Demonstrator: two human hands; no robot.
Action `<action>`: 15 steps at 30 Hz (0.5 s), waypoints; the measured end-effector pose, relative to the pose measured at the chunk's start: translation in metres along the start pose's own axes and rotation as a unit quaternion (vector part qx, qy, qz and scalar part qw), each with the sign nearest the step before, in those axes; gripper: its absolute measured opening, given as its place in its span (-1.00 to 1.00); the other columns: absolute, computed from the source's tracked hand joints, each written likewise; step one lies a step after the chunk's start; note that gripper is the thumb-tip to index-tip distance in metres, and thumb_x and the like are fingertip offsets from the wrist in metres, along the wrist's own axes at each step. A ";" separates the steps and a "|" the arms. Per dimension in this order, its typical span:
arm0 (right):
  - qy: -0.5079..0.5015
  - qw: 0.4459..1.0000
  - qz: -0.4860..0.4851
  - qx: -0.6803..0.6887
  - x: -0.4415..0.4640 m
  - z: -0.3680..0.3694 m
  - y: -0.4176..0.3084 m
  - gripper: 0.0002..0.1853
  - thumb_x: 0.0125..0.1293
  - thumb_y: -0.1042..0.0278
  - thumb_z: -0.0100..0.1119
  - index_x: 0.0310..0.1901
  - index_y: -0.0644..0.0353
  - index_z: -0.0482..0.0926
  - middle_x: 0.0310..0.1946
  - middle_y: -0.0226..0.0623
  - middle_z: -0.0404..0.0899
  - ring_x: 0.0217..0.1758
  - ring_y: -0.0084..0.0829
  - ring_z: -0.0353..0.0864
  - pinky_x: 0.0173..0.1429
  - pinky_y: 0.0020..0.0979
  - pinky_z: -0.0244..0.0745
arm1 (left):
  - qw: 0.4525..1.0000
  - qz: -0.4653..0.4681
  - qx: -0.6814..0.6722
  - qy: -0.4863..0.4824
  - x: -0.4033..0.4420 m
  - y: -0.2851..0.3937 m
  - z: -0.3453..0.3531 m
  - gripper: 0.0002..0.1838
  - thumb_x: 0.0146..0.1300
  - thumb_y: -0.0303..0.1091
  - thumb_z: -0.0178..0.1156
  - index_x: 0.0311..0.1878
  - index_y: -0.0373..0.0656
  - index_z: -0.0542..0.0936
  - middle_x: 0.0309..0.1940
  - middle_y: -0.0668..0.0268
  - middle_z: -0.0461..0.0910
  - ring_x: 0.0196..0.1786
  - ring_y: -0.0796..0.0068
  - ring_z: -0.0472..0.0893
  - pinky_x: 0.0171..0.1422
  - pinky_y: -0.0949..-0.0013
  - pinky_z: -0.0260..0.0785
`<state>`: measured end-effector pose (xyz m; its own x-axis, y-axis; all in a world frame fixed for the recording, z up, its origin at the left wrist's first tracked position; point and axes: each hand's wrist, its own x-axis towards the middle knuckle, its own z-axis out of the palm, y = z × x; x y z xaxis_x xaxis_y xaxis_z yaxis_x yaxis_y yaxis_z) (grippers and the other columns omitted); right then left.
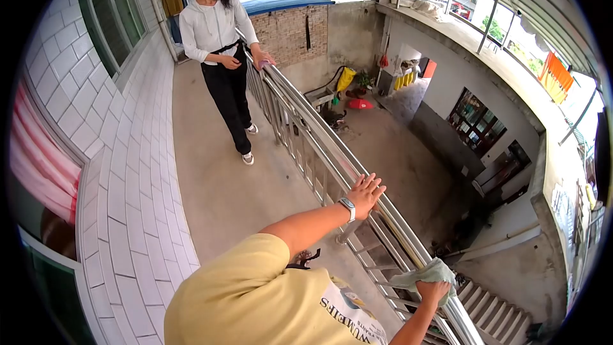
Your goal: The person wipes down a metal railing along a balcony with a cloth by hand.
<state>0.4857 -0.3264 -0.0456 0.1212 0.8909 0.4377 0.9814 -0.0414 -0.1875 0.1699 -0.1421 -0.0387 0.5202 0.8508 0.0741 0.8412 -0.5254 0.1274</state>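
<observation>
left hand (365,197) rests open on the rail (461,318); right hand (433,291) grips the cloth (423,274) against it. a loose grip could drop the cloth into the yard (389,147).

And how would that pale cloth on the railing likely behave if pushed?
The cloth is likely floppy, since it bunches and drapes under the right hand. It looks thin, so probably light, though I can't tell whether it's wet. The railing looks smooth and shiny, so the cloth would probably slide along.
</observation>
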 end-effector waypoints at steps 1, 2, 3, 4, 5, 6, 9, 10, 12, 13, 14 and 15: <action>0.021 1.000 -0.011 -0.002 -0.001 0.000 0.000 -0.61 -0.31 0.29 0.39 -0.32 0.14 0.60 -0.31 -0.15 0.60 -0.13 0.05 0.52 0.02 -0.06 0.36 | 1.000 0.001 0.000 -0.002 0.000 0.000 -0.001 -0.09 0.03 -0.23 0.29 0.46 -0.12 0.09 0.47 0.06 0.01 0.56 0.01 -0.15 0.57 -0.08 -0.34; 0.043 0.999 -0.023 -0.004 -0.001 0.001 -0.001 -0.60 -0.32 0.28 0.39 -0.31 0.15 0.60 -0.31 -0.15 0.60 -0.13 0.05 0.52 0.03 -0.06 0.36 | 1.000 0.001 0.000 -0.004 0.000 0.000 -0.001 -0.09 0.03 -0.22 0.29 0.46 -0.12 0.09 0.47 0.06 0.01 0.56 0.01 -0.15 0.57 -0.08 -0.34; 0.044 0.999 -0.023 -0.003 -0.001 0.002 -0.001 -0.60 -0.32 0.28 0.39 -0.31 0.15 0.60 -0.31 -0.15 0.60 -0.13 0.05 0.52 0.03 -0.06 0.36 | 1.000 0.001 0.001 -0.004 0.000 -0.001 0.000 -0.09 0.03 -0.22 0.29 0.46 -0.12 0.09 0.47 0.06 0.01 0.56 0.01 -0.15 0.57 -0.08 -0.34; 0.047 0.999 -0.025 -0.006 -0.001 0.002 -0.002 -0.61 -0.32 0.28 0.39 -0.32 0.15 0.60 -0.31 -0.15 0.60 -0.13 0.05 0.52 0.03 -0.05 0.36 | 1.000 0.001 0.005 -0.003 0.001 -0.002 0.001 -0.09 0.04 -0.21 0.28 0.46 -0.12 0.09 0.47 0.06 0.01 0.56 0.01 -0.15 0.57 -0.08 -0.34; 0.050 0.998 -0.028 -0.010 -0.002 0.002 -0.002 -0.61 -0.32 0.28 0.39 -0.32 0.15 0.60 -0.32 -0.15 0.60 -0.14 0.05 0.52 0.02 -0.05 0.36 | 1.000 0.000 0.008 -0.003 0.001 -0.002 0.002 -0.09 0.05 -0.20 0.27 0.46 -0.12 0.09 0.47 0.06 0.01 0.56 0.01 -0.15 0.57 -0.08 -0.35; 0.050 0.998 -0.028 -0.010 -0.001 0.003 -0.001 -0.61 -0.32 0.28 0.39 -0.32 0.15 0.60 -0.32 -0.15 0.60 -0.14 0.05 0.52 0.02 -0.05 0.36 | 1.000 0.000 0.007 -0.002 0.001 -0.003 0.002 -0.09 0.05 -0.20 0.27 0.46 -0.12 0.09 0.47 0.06 0.01 0.56 0.01 -0.15 0.57 -0.08 -0.35; 0.048 0.998 -0.026 0.006 0.000 0.003 0.000 -0.62 -0.32 0.30 0.38 -0.33 0.14 0.60 -0.32 -0.15 0.60 -0.15 0.05 0.52 0.01 -0.06 0.36 | 1.000 -0.003 0.024 -0.003 0.002 -0.003 0.003 -0.10 0.06 -0.19 0.26 0.47 -0.12 0.08 0.47 0.06 0.00 0.56 0.02 -0.16 0.57 -0.07 -0.36; 0.045 0.999 -0.026 0.003 0.000 0.002 -0.002 -0.58 -0.30 0.25 0.40 -0.28 0.14 0.63 -0.30 -0.16 0.61 -0.12 0.03 0.53 0.04 -0.06 0.36 | 1.000 -0.004 0.021 -0.008 0.002 -0.003 0.002 -0.10 0.06 -0.19 0.25 0.47 -0.12 0.08 0.48 0.06 0.00 0.56 0.02 -0.16 0.57 -0.07 -0.37; 0.040 0.999 -0.026 -0.003 0.000 -0.002 -0.002 -0.54 -0.29 0.20 0.42 -0.23 0.14 0.65 -0.28 -0.17 0.62 -0.08 0.01 0.54 0.07 -0.06 0.36 | 1.000 -0.005 0.014 -0.014 0.001 -0.001 0.001 -0.10 0.07 -0.19 0.25 0.47 -0.12 0.07 0.48 0.06 -0.01 0.56 0.01 -0.17 0.57 -0.07 -0.38; 0.026 0.999 -0.023 0.001 0.000 -0.002 -0.001 -0.54 -0.29 0.20 0.42 -0.23 0.14 0.65 -0.28 -0.17 0.63 -0.09 0.01 0.54 0.07 -0.06 0.37 | 1.000 -0.006 0.013 -0.017 0.000 0.000 0.000 -0.10 0.07 -0.19 0.24 0.47 -0.12 0.07 0.48 0.06 -0.01 0.56 0.01 -0.17 0.57 -0.07 -0.38; 0.013 1.000 -0.020 0.005 0.001 -0.001 0.000 -0.55 -0.28 0.21 0.42 -0.23 0.14 0.65 -0.28 -0.17 0.63 -0.10 0.01 0.55 0.06 -0.06 0.38 | 1.000 -0.008 0.012 -0.020 0.001 0.000 -0.001 -0.11 0.07 -0.20 0.24 0.47 -0.12 0.07 0.48 0.07 -0.01 0.56 0.01 -0.17 0.57 -0.07 -0.38; 0.013 1.000 -0.021 0.003 0.000 0.000 0.003 -0.55 -0.28 0.21 0.42 -0.23 0.14 0.65 -0.28 -0.17 0.63 -0.10 0.01 0.55 0.06 -0.06 0.38 | 1.000 -0.007 0.010 -0.019 0.001 0.000 -0.001 -0.11 0.07 -0.20 0.24 0.47 -0.12 0.07 0.48 0.07 -0.01 0.56 0.01 -0.17 0.57 -0.07 -0.38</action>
<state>0.4882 -0.3263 -0.0463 0.0831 0.8796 0.4684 0.9848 -0.0006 -0.1736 0.1699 -0.1410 -0.0379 0.5124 0.8580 0.0349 0.8516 -0.5130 0.1080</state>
